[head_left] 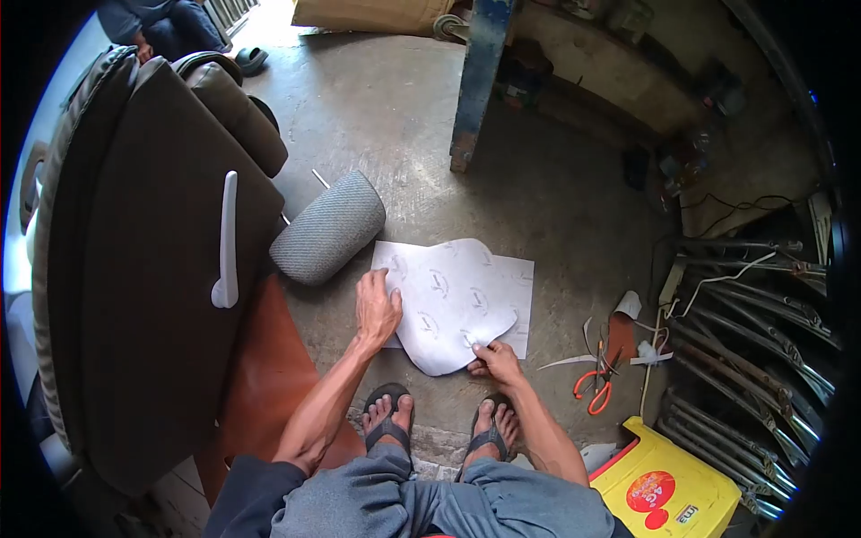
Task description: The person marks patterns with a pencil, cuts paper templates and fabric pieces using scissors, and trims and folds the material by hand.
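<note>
- White, wavy-edged sheet with grey printed marks lies at the centre of the frame, between the two hands, over a white, straight-edged printed sheet on the grey concrete floor.
- Its outline is nearly as wide as long, so no clear long axis stands out.
- The left hand is at its left edge, fingers pointing up the frame, slightly bent; whether they pinch the edge, I cannot tell.
- The right hand grips its lower-right edge between thumb and fingers; most of the shape extends up and left from that grip.
- Both hands are at the edge, so neither is clearly nearer.
- Right of centre, well apart from the right hand, lies an orange-handled metal hand tool.
- Containers: a brown cardboard box appears at the top, its contents hidden. At lower right, a yellow plastic object with a red disc may be one; I cannot tell.
</note>
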Motion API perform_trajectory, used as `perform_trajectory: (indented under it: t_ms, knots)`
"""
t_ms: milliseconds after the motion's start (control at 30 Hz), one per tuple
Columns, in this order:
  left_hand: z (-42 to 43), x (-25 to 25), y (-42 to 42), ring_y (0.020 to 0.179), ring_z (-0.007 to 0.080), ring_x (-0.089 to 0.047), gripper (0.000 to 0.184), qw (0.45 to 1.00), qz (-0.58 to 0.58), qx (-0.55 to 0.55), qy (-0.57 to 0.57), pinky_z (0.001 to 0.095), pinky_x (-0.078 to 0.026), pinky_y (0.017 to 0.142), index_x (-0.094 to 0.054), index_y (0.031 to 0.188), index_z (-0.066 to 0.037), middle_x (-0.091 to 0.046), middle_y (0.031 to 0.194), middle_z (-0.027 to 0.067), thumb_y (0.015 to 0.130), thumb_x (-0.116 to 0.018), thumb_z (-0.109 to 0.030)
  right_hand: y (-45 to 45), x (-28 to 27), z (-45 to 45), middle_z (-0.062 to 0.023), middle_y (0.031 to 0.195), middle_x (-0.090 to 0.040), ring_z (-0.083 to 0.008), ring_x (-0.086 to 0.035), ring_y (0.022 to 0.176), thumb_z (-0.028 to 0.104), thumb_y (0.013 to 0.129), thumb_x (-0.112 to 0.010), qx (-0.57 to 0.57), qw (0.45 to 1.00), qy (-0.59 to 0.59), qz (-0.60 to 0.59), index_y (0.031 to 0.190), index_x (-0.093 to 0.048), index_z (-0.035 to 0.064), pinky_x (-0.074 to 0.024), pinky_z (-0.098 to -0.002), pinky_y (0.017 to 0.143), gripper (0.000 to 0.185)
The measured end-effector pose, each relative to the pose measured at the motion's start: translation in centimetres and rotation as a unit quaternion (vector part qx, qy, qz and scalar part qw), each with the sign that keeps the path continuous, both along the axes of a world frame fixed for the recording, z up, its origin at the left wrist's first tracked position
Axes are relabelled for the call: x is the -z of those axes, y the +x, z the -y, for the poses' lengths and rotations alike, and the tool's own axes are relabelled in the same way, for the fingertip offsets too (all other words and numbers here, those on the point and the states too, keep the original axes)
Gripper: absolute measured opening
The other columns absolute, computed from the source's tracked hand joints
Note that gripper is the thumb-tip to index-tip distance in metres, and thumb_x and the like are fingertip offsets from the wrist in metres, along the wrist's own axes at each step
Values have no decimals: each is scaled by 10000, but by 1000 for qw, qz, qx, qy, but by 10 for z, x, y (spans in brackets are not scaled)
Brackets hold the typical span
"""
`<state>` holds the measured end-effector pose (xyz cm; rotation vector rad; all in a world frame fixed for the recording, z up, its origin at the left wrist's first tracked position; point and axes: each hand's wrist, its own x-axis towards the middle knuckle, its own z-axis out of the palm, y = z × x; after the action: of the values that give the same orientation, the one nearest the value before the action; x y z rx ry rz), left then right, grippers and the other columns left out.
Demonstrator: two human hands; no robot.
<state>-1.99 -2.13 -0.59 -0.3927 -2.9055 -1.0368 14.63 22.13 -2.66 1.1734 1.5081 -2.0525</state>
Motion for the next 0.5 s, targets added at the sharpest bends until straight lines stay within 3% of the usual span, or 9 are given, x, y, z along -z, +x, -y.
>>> perform_trajectory:
  t_ms: [67,133,233,300,433,500]
  knots:
    - [-4,-1,-5,1172,429,-517,508,1000,-11,18,-11,508,-429,1008,-528,1288,24,-542,1250,249,827,-685,-122,-2,1,-24,-83,815,-693,-157,-664,622,191,951,-662,-152,986,70,-20,1062,-655,-20,-574,-300,588,238]
    - [-9,-2,-7,1173,430,-517,527,997,47,17,-64,513,-428,1016,-523,1305,27,-544,1256,253,832,-679,-144,-11,-4,-51,-62,770,-691,-122,-629,596,216,931,-682,-218,967,133,-8,994,-687,-20,-516,-275,542,245]
    - [-1,10,8,1181,438,-508,547,997,46,7,-68,513,-423,1026,-518,1319,37,-529,1280,267,828,-667,-152,-19,-4,-72,-63,776,-690,-123,-641,631,254,906,-704,-174,967,185,7,958,-701,-7,-518,-286,571,267]
    - [7,20,18,1193,444,-497,552,996,43,-32,-69,514,-419,1029,-517,1320,43,-518,1293,278,824,-662,-149,-20,3,-78,-132,745,-692,-234,-675,691,298,861,-706,-171,915,366,-20,940,-720,-3,-536,-385,655,311]
    - [11,21,29,1207,459,-470,556,993,70,-86,-45,511,-404,1043,-518,1310,57,-501,1289,298,808,-647,-143,-12,2,-62,-177,843,-702,-324,-691,838,344,826,-735,-123,873,470,-28,1012,-700,22,-533,-432,784,374]
    - [6,15,29,1203,461,-467,556,990,96,-92,-46,511,-400,1046,-516,1309,57,-504,1281,294,807,-645,-143,-6,1,-44,-174,881,-701,-370,-663,822,310,789,-790,-101,690,717,-24,1058,-650,-3,-529,-439,828,435]
